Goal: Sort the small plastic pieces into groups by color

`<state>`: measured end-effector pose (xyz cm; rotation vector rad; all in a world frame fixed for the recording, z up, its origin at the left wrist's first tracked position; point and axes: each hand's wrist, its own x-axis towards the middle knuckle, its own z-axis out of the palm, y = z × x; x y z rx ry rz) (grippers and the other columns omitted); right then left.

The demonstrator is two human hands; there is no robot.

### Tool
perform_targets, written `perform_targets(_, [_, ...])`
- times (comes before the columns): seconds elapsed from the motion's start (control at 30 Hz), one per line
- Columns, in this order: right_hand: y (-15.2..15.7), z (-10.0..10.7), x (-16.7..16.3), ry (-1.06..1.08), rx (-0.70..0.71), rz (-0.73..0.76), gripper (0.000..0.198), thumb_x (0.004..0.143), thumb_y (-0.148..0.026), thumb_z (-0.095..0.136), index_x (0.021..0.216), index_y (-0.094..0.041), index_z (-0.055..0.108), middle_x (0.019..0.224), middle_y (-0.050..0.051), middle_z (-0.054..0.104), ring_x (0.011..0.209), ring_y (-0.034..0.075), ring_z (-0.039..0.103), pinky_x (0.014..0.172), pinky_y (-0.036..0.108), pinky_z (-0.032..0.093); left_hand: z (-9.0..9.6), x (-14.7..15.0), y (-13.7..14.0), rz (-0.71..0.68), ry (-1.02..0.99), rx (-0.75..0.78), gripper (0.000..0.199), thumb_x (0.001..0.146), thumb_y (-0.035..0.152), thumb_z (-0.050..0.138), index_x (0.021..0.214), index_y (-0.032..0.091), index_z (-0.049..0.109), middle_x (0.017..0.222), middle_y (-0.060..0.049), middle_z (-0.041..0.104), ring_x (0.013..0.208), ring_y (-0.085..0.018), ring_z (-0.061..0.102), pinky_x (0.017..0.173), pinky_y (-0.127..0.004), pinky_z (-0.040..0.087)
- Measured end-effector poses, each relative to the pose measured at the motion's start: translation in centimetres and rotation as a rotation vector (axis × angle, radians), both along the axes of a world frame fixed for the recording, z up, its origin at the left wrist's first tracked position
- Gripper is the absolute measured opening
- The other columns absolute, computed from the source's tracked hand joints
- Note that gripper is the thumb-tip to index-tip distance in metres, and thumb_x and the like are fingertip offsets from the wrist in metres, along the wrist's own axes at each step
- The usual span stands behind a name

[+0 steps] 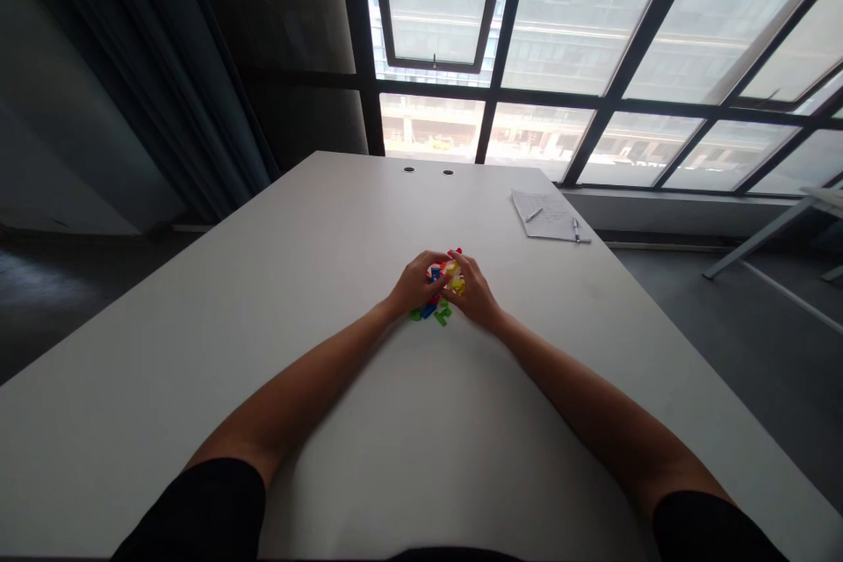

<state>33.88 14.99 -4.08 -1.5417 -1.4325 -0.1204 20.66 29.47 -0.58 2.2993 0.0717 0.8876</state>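
A small heap of brightly coloured plastic pieces [431,309] lies on the white table [369,448], between my two hands. Red, blue, yellow and green ones show; their exact shapes are too small to make out. My left hand [416,281] curls round the heap's left side, thumb toward the middle. From the right, my right hand [477,291] wraps round the yellow pieces [456,283]. The fingertips of both hands nearly meet over the far side of the heap. Several green pieces [443,315] lie loose on the near side, outside the fingers.
Sheets of paper [550,219] with handwriting lie at the table's far right, with two pens on them. Two round cable holes [448,172] are near the far edge. Large windows [435,9] rise behind the table, and a dark curtain [164,61] hangs at left.
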Motion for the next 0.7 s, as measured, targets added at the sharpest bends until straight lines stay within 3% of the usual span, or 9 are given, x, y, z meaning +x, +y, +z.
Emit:
perform_targets(0.1, [0.6, 0.8, 0.2, 0.116, 0.038, -0.071, 0.082, 0.093, -0.056, 0.072, 0.161, -0.027, 0.036, 0.144, 0.019, 0.06, 0.121, 0.033, 0.067, 0.101, 0.053, 0.058, 1.5, -0.5, 0.2, 0.038, -0.039, -0.137, 0.033, 0.1, 0.043, 0.062, 0.126, 0.022, 0.065, 0.125, -0.01, 0.071, 0.114, -0.024, 0.069, 0.071, -0.029, 0.06])
perform_targets(0.2, [1.1, 1.5, 0.8, 0.221, -0.019, 0.019, 0.083, 0.094, -0.066, 0.067, 0.16, -0.027, 0.036, 0.14, 0.018, 0.066, 0.105, 0.03, 0.074, 0.092, 0.05, 0.063, 2.4, -1.4, 1.0, 0.068, -0.048, -0.211, 0.036, 0.102, 0.047, 0.058, 0.126, 0.021, 0.065, 0.126, -0.012, 0.071, 0.114, -0.025, 0.069, 0.062, -0.026, 0.058])
perform_targets(0.27, [1.5, 1.8, 1.7, 0.224, -0.04, 0.091, 0.074, 0.098, -0.068, 0.059, 0.157, -0.026, 0.043, 0.138, 0.016, 0.068, 0.11, 0.029, 0.074, 0.096, 0.05, 0.062, 2.3, -2.5, 1.6, 0.105, -0.028, -0.164, 0.038, 0.103, 0.052, 0.055, 0.124, 0.021, 0.067, 0.124, -0.012, 0.071, 0.113, -0.026, 0.07, 0.072, -0.032, 0.061])
perform_targets(0.33, [2.1, 1.8, 3.2, 0.158, -0.057, 0.067, 0.065, 0.102, -0.069, 0.049, 0.15, -0.026, 0.054, 0.139, 0.015, 0.069, 0.126, 0.03, 0.067, 0.109, 0.053, 0.054, 1.7, -3.8, 1.7, 0.14, 0.042, -0.031, 0.049, 0.099, 0.06, 0.059, 0.131, 0.023, 0.066, 0.13, -0.012, 0.069, 0.122, -0.029, 0.065, 0.096, -0.044, 0.059])
perform_targets(0.4, [3.2, 1.6, 4.9, 0.074, -0.132, -0.023, 0.065, 0.104, -0.07, 0.041, 0.146, -0.025, 0.061, 0.146, 0.014, 0.065, 0.143, 0.032, 0.053, 0.122, 0.058, 0.039, 0.8, -5.0, 1.0, 0.164, 0.184, 0.135, 0.076, 0.088, 0.071, 0.069, 0.149, 0.026, 0.055, 0.15, -0.016, 0.058, 0.142, -0.039, 0.05, 0.118, -0.059, 0.042])
perform_targets(0.5, [5.5, 1.1, 6.8, 0.039, -0.342, -0.118, 0.072, 0.103, -0.073, 0.036, 0.15, -0.024, 0.059, 0.157, 0.014, 0.056, 0.154, 0.035, 0.04, 0.128, 0.063, 0.025, -0.4, -5.8, -1.0, 0.177, 0.402, 0.314, 0.121, 0.069, 0.082, 0.08, 0.167, 0.031, 0.03, 0.171, -0.019, 0.029, 0.157, -0.051, 0.019, 0.122, -0.075, 0.019])
perform_targets(0.6, [7.2, 0.6, 6.8, 0.029, -0.468, -0.077, 0.07, 0.103, -0.072, 0.038, 0.144, -0.022, 0.066, 0.147, 0.015, 0.065, 0.146, 0.035, 0.05, 0.125, 0.06, 0.031, -0.8, -5.6, -1.7, 0.172, 0.472, 0.39, 0.131, 0.065, 0.083, 0.081, 0.17, 0.033, 0.022, 0.175, -0.018, 0.02, 0.159, -0.052, 0.011, 0.122, -0.078, 0.012])
perform_targets(0.7, [6.7, 0.7, 5.5, 0.087, -0.437, 0.042, 0.062, 0.105, -0.068, 0.039, 0.135, -0.026, 0.072, 0.135, 0.01, 0.073, 0.131, 0.031, 0.063, 0.118, 0.051, 0.044, -0.3, -4.9, 0.8, 0.192, 0.462, 0.417, 0.129, 0.068, 0.084, 0.079, 0.17, 0.029, 0.024, 0.176, -0.019, 0.015, 0.16, -0.05, 0.009, 0.125, -0.073, 0.009])
